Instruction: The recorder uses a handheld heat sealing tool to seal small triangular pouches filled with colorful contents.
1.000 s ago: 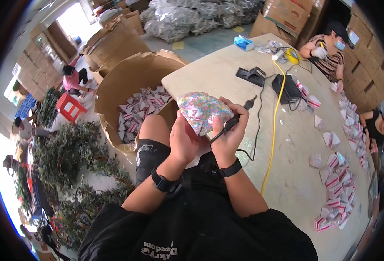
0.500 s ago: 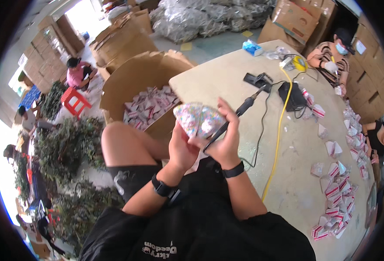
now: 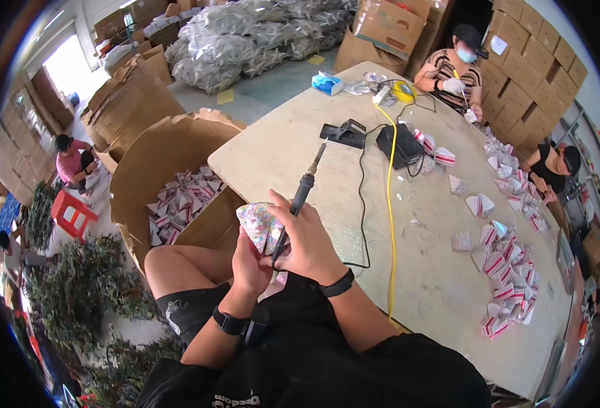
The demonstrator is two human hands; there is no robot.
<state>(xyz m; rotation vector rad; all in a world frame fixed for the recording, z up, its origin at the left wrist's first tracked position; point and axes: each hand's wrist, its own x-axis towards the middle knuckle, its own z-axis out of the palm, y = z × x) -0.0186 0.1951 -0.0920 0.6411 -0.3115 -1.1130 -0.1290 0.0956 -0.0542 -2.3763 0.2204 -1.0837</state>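
Observation:
A glittery, multicolored ornament (image 3: pixel 254 219) with pointed, faceted sides is gripped in my left hand (image 3: pixel 248 270), above my lap beside the table's near edge. My right hand (image 3: pixel 315 246) is closed round a black-handled soldering iron (image 3: pixel 304 188). Its metal tip points up and away, over the table and clear of the ornament. The fingers of my right hand also reach against the ornament's right side and partly cover it. Farther off on the table is a black iron stand (image 3: pixel 344 133), with a black power box (image 3: pixel 396 145) to its right.
A big cardboard box (image 3: pixel 129 228) of red-and-white wedge pieces stands left of the table (image 3: pixel 354 197). More such pieces (image 3: pixel 507 279) lie along its right side. A yellow cable (image 3: pixel 393 238) crosses the tabletop. Two co-workers (image 3: pixel 453 78) sit opposite; leafy green garlands (image 3: pixel 86 292) cover the floor left.
The view has swung right. My right hand has turned over the ornament's right side, and the soldering iron stands more upright. The ornament, still held, is tilted differently.

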